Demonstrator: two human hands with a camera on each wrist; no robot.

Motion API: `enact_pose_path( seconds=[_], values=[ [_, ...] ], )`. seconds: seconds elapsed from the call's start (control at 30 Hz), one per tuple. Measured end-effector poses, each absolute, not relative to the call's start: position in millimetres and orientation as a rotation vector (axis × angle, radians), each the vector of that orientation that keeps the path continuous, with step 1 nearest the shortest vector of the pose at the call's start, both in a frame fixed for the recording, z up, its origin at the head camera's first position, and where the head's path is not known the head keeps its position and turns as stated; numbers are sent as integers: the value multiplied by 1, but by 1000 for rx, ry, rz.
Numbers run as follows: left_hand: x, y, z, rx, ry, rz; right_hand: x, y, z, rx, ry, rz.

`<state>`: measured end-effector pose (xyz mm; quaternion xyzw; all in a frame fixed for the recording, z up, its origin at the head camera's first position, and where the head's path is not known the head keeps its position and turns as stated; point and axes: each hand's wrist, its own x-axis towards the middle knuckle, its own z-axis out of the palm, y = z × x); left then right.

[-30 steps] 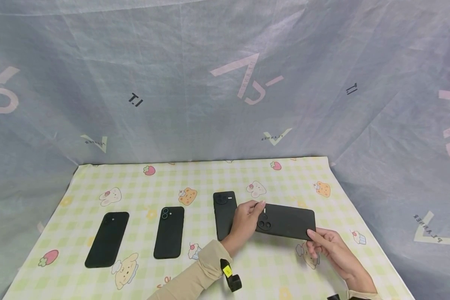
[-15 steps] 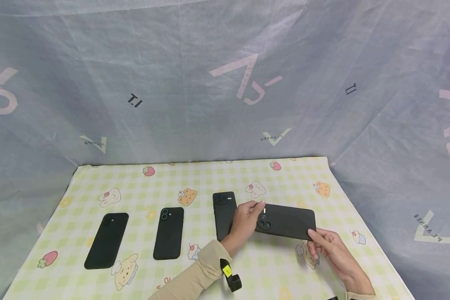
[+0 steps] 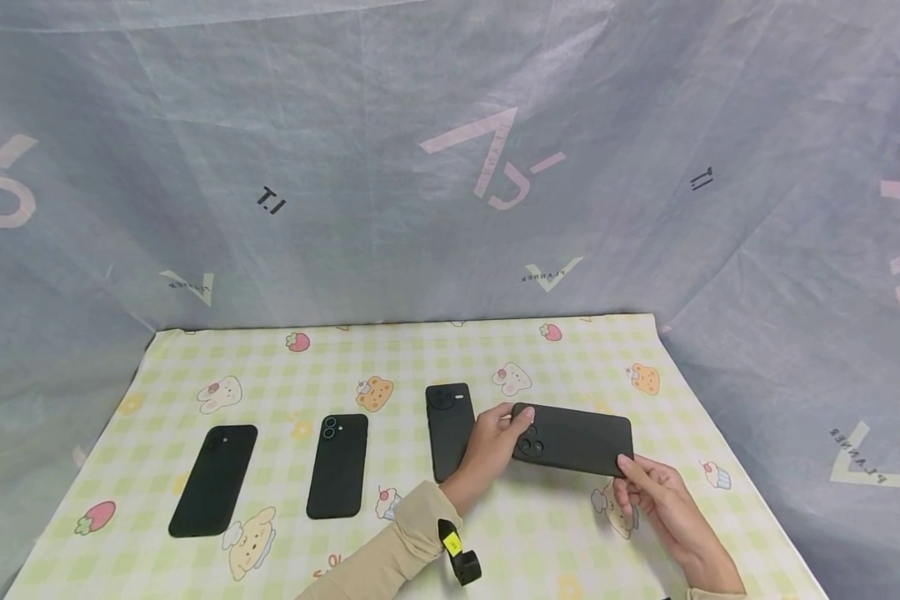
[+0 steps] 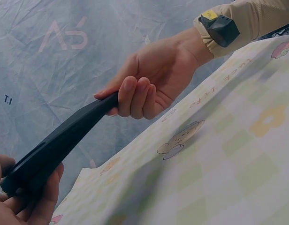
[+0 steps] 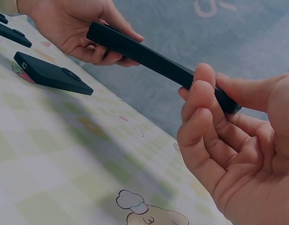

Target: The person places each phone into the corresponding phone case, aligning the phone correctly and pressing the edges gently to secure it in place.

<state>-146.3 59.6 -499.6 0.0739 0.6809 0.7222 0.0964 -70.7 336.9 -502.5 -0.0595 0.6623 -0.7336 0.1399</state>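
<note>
In the head view a black phone point(image 3: 579, 442) is held lengthwise between both hands, its back with round camera lenses towards me. My left hand point(image 3: 489, 450) pinches the camera end, the thumb lying over part of the lenses. The right hand point(image 3: 663, 504) pinches the opposite end between thumb and curled fingers. Both wrist views show the phone point(image 5: 149, 58) edge-on, raised off the cloth. Just left of my left hand, a second black phone point(image 3: 448, 425) lies back up, partly hidden by that hand.
Two more black phones point(image 3: 338, 467) point(image 3: 214, 482) lie back up on the left half of the table. A green checked cloth point(image 3: 285, 558) with cartoon prints covers the tabletop. Grey-blue fabric point(image 3: 375, 208) hangs behind and at the sides.
The held phone has tilted and risen very slightly, and the left thumb reaches further over its camera end. The phones on the table stay in place.
</note>
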Motion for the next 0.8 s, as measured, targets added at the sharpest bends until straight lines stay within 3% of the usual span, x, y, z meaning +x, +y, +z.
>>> enact_pose_path(
  seconds=[0.8],
  values=[
    [-145, 52, -501, 300, 1906, 2104, -69, 334, -501, -117, 1922, -2173]
  ],
)
